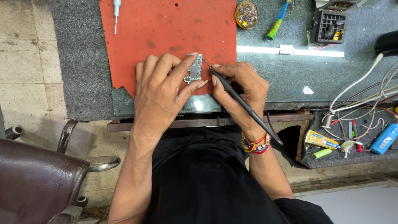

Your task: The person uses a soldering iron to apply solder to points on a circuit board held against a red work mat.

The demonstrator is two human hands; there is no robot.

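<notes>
A small grey circuit board [195, 69] lies on a red mat [166, 29]. My left hand [159, 91] presses on it, forefinger along its top left edge and thumb near its lower right corner. My right hand [240, 91] holds a thin black probe tool [244, 105] like a pen, its metal tip touching the board's right edge. Coloured thread bracelets [255, 144] circle my right wrist.
A screwdriver [116, 12] lies at the mat's top left. A round tin of small parts [247, 14], a green-yellow brush [277, 23] and a black holder [329, 25] sit at the back. Cables [365, 99], a yellow tube [321, 140] and a blue device [385, 139] crowd the right. A brown chair [37, 182] stands left.
</notes>
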